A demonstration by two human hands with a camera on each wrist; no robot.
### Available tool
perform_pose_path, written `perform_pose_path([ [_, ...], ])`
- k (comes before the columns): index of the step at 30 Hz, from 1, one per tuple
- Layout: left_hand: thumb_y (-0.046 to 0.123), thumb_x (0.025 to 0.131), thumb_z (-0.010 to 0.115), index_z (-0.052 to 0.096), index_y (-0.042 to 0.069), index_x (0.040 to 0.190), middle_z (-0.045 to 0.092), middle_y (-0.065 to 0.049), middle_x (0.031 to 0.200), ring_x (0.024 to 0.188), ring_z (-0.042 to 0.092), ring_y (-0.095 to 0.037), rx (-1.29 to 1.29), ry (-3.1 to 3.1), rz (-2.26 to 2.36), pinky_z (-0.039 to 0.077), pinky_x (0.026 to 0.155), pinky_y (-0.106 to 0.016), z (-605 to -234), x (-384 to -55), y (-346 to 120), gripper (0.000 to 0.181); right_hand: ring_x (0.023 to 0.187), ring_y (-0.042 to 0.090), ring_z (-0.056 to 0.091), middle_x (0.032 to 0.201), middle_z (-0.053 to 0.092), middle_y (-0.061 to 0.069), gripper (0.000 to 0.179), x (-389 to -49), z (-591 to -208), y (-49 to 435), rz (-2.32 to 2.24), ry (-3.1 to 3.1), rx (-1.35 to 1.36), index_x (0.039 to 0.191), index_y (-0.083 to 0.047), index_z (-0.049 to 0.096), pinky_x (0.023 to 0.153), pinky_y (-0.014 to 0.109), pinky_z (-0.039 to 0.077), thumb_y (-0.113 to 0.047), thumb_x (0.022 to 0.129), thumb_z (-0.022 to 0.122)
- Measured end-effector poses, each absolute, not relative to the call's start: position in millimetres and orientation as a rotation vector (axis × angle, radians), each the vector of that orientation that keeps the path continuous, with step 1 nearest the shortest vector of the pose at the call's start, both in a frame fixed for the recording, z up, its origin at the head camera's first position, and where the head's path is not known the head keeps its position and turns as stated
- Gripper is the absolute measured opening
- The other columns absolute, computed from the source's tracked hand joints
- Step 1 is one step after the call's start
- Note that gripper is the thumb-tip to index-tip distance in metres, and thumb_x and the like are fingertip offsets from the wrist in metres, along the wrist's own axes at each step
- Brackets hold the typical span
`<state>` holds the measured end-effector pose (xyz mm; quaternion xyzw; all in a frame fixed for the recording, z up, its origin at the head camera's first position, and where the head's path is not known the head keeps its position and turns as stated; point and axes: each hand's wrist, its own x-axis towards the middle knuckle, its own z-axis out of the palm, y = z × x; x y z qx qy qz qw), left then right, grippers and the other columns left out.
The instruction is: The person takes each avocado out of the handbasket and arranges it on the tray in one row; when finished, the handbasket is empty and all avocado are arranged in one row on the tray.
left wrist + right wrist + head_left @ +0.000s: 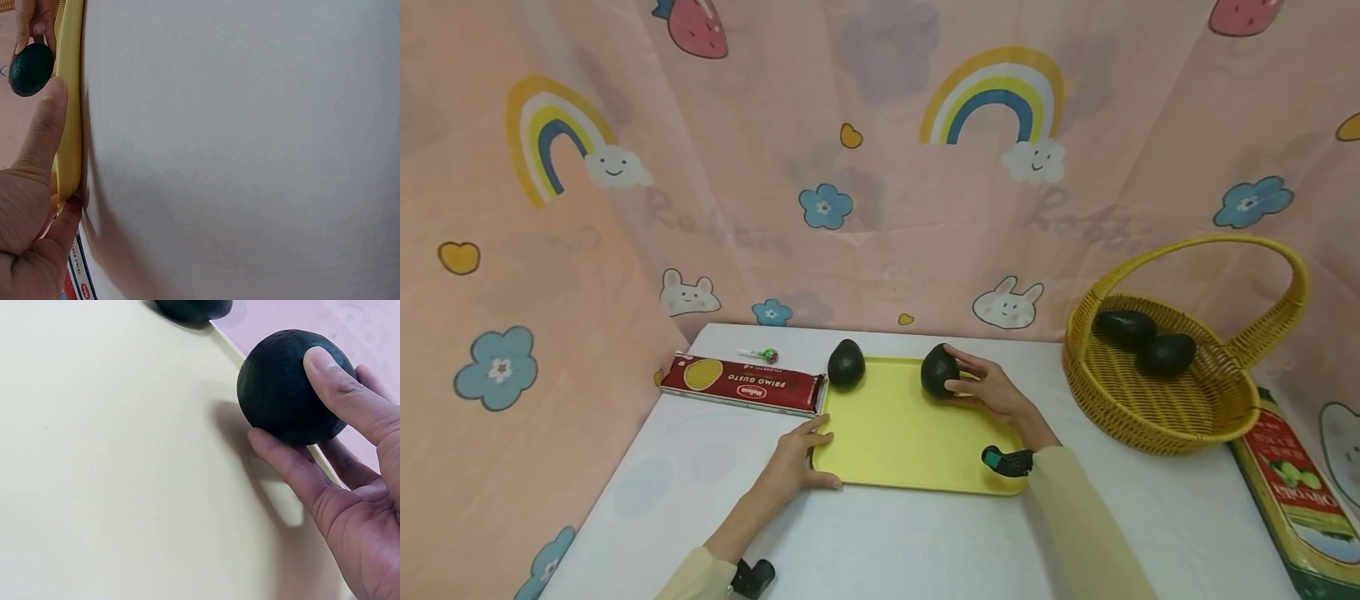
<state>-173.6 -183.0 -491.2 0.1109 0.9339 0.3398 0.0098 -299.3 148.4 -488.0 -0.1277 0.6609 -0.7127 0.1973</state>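
My right hand (pixel 996 392) grips a dark green avocado (pixel 937 372) over the far right part of a yellow tray (pixel 880 442). In the right wrist view, the thumb lies on top of this avocado (pixel 287 387) and fingers support it from below; a shadow falls on the tray beside it. A second avocado (pixel 846 365) sits at the tray's far left corner. My left hand (pixel 793 458) holds the tray's near left corner, its thumb at the front edge and its fingers at the left side. The left wrist view shows the tray's rim (pixel 72 112) between its digits.
On the right stands a yellow wicker basket (pixel 1157 417) with two avocados (pixel 1167 354) inside. A red and green oil tin (pixel 1296 492) lies beside it. Left of the tray are a red spaghetti packet (pixel 752 387) and a small lollipop (pixel 769 356). A printed pink cloth hangs behind.
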Motion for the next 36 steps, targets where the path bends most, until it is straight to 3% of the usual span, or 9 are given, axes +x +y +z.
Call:
perform_pose_path([
  [29, 0.020, 0.057, 0.090, 0.062, -0.012, 0.117, 0.049, -0.021, 0.139, 0.130, 0.043, -0.040, 0.406, 2.909, 1.116, 0.037, 0.107, -0.045, -493.2, -172.9, -184.8, 0.074, 0.129, 0.039, 0.043, 0.150, 0.033, 0.020, 0.066, -304.7, -486.4, 87.0, -1.973, 1.865, -0.345, 0.147, -0.015, 0.039, 0.093, 0.041, 0.051, 0.001, 0.089, 0.065],
  [36, 0.019, 0.056, 0.091, 0.062, -0.013, 0.116, 0.049, -0.021, 0.139, 0.129, 0.043, -0.040, 0.420, 2.909, 1.125, 0.037, 0.106, -0.046, -492.0, -172.9, -185.2, 0.074, 0.130, 0.041, 0.042, 0.150, 0.030, 0.025, 0.065, -310.6, -486.4, 82.2, -1.962, 1.858, -0.369, 0.148, -0.015, 0.037, 0.093, 0.043, 0.051, 0.001, 0.090, 0.063],
])
